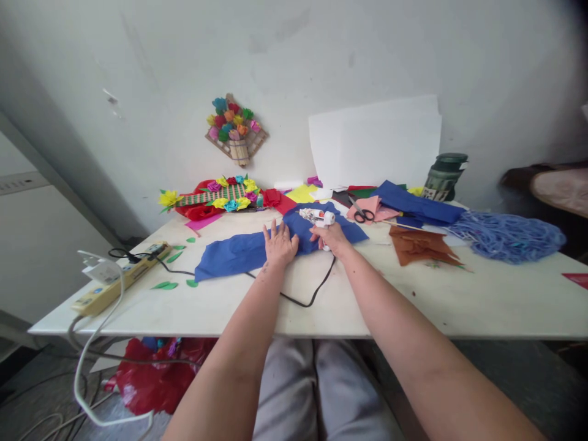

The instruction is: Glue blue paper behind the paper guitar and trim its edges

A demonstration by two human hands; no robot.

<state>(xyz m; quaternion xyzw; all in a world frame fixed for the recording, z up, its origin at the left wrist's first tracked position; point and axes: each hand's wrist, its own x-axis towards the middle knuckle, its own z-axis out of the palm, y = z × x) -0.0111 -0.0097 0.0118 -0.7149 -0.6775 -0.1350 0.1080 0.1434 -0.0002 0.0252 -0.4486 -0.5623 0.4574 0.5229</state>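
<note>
left hand (pixel 279 245): flat on the blue crepe paper (pixel 239 252), fingers spread, palm pinning the sheet to the desk (pixel 376 294).
right hand (pixel 331 237): fingers wrapped shut around the glue gun (pixel 318 217), nozzle aimed left over the paper's upper edge; trigger finger hidden, can't tell if it's pressed.
blue crepe paper: centre of the desk, lying long and crumpled from the left hand toward the right, partly under both hands.
cord (pixel 307 295): black, loops from the gun across the desk toward the power strip (pixel 120 277) at the left edge.
step, my read: gluing on the blue sheet. To do it well, keep the left palm flat so the crepe doesn't bunch, keep spread fingertips clear of the nozzle line, lay a thin bead, mind cord slack so it doesn't drag the paper.
materials: crepe is soft, matte, wrinkled, stretches and tears easily; hot glue would likely soak through thin spots. Gun body is hard white plastic. Desk top is pale, smooth, slightly stained.
nearby: scissors (pixel 362 212) with black handles on pink paper behind the gun; brown paper pieces (pixel 420 246) to the right; blue netted bundle (pixel 509 236) far right; green leaf cutouts (pixel 166 285) near the strip; paper-flower frame (pixel 215 197) at the back, another flower basket piece (pixel 235 130) on the wall.
</note>
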